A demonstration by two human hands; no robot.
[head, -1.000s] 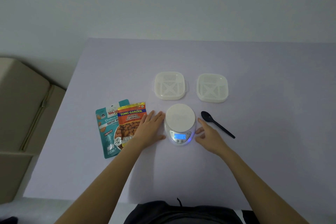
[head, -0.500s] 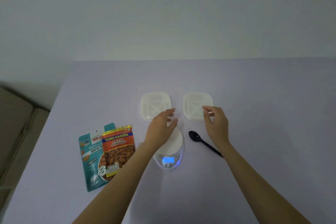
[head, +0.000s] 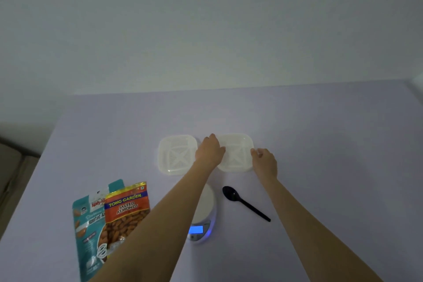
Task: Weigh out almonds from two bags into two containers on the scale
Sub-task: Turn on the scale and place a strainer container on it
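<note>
Left container (head: 176, 155), right container (head: 237, 155) side by side beyond scale (head: 206, 204); orange bag (head: 127, 208) overlaps teal bag (head: 88, 231).

Dim, bluish, low-contrast view with soft, even light.

The wall (head: 206, 30) and desk (head: 332, 167) read as flat grey-violet, with no hard shadows, only faint shade beside the forearms. The scale (head: 201, 229) display glows blue, rims its front edge and is the brightest spot. The right container (head: 238, 155) looks washed out, its ribbing soft. Print on the orange bag (head: 126, 208) is legible. The wide lens splays the desk's sides and stretches the forearms toward the bottom edge.
</note>
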